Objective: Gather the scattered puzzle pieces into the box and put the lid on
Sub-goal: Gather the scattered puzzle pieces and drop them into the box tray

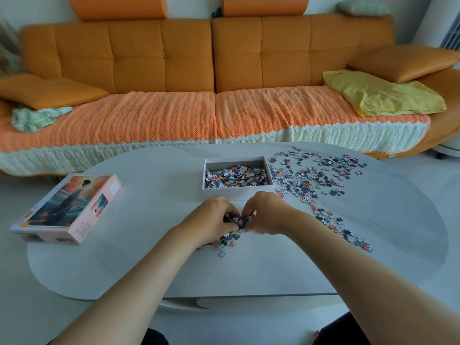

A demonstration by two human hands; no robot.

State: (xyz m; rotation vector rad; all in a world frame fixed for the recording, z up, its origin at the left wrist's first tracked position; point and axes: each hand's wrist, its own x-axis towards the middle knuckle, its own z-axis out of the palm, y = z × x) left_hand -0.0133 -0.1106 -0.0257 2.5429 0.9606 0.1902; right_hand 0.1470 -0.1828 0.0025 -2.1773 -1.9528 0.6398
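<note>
Head cam looks down on a pale rounded counter (149, 245) with an orange sofa (161, 53) behind it. Both hands are cupped together just in front of the box — the left hand (219, 217) and the right hand (266, 215) curl inward toward each other, with a dark clump of puzzle pieces (239, 221) pinched between the fingertips. So each grip is closed around that shared handful, not spread wide.

A few loose pieces (227, 241) sit on the counter right under the hands, near the left wrist. The open white box (236, 192) is just beyond the knuckles, already holding a layer of pieces inside. To the right of the box there's a big scatter of pieces (316, 175) still lying on the counter, trailing down in a thin line (346, 230) toward the right forearm.

The lid (69, 207) — printed with a figure in a long robe on an orange and teal background — lies picture side up, well apart from the box at the left side of the counter, hanging partly past the counter's edge. A yellow cloth (383, 93) lies on the right end of the sofa.
</note>
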